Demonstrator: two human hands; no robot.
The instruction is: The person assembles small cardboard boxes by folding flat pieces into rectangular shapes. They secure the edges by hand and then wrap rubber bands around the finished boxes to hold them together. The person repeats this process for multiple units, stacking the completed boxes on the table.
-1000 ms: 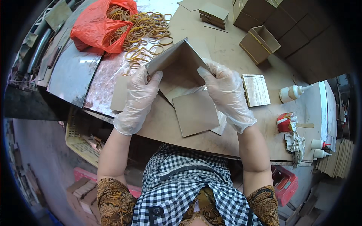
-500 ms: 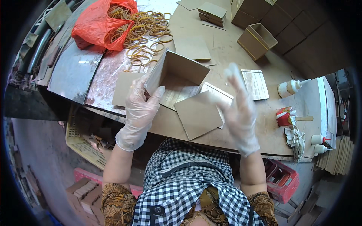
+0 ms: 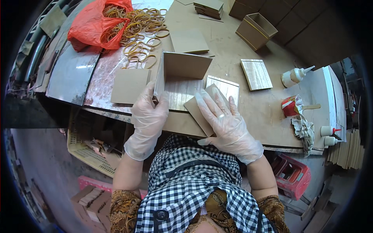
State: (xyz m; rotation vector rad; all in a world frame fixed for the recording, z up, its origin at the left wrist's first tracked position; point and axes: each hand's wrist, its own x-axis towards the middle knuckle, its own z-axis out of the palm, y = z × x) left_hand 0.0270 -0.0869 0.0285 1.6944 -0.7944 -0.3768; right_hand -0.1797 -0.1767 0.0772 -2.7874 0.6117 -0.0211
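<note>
My left hand (image 3: 149,110), in a thin clear glove, grips the near left edge of a partly assembled box (image 3: 188,66). Its base shows wood grain, and brown panels stand upright at its left and far sides. My right hand (image 3: 227,122), gloved too, lies over a loose brown panel (image 3: 197,112) beside the box, its fingers stretched and a little spread. Part of that panel is hidden under the hand. Behind the fingers lies a wood-grain panel (image 3: 229,89). A stack of brown panels (image 3: 130,86) sits left of the box.
A red plastic bag (image 3: 87,29) spills rubber bands (image 3: 145,23) at the far left. Further right are a finished open box (image 3: 254,33), a wood-grain panel stack (image 3: 256,75), a glue bottle (image 3: 293,77), a red cup (image 3: 290,106) and a crumpled rag (image 3: 304,132).
My right hand has come down and left from the air onto the loose brown panel. The partly built box, still in my left hand, has turned and now sits flatter on the table.
</note>
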